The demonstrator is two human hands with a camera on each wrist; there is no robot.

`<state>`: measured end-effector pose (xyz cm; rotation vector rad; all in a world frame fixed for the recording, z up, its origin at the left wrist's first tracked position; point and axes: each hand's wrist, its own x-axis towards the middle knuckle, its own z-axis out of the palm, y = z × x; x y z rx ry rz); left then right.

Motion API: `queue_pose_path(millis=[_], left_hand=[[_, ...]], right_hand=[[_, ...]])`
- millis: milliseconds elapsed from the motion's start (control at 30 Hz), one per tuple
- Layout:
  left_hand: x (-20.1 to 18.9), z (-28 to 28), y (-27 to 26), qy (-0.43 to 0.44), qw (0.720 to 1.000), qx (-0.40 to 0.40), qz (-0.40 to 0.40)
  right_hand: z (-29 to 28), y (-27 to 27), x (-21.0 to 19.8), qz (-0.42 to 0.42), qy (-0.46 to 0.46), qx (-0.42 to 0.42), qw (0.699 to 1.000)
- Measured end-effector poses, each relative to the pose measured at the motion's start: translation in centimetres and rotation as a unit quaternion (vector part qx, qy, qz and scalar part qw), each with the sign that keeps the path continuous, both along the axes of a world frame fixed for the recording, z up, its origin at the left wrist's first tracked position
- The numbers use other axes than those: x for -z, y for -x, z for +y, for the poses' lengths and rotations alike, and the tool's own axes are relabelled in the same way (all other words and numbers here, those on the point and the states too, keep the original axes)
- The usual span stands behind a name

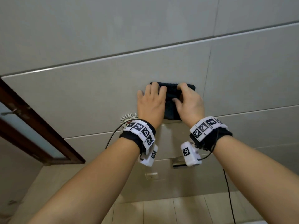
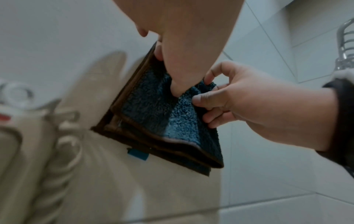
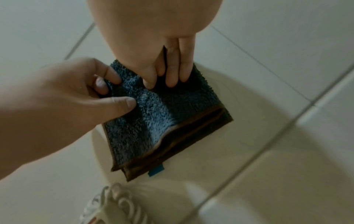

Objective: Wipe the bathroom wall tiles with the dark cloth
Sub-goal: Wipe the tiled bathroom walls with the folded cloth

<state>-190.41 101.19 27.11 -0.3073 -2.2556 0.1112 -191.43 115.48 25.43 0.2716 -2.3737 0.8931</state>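
A folded dark blue cloth with a brown border lies flat against the grey wall tiles, a little above wrist height. My left hand covers its left side. In the right wrist view the left hand has its thumb and curled fingers pinching the cloth at that edge. My right hand sits on the right side. In the left wrist view the right hand pinches a raised fold of the cloth between thumb and index finger. A small blue tag hangs from the cloth's lower edge.
A white coiled cord hangs on the wall just below my left hand. A brown door frame runs along the left. A metal fitting and a white plate sit lower on the wall. A wire rack is to the right.
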Motion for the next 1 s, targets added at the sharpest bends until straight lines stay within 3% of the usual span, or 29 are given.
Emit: queue_pose_path(millis=[700,1000], left_hand=[[-21.2,-3.5,0.1,-0.039,0.994,-0.07,0.072],[-29.0,-4.1,0.0,-0.048,0.992,-0.072,0.096]], right_hand=[[-3.3,1.2,-22.6,0.161,-0.042,-0.021,0.986],[-3.6,1.5,-31.3,0.193,-0.065,-0.02,0.979]])
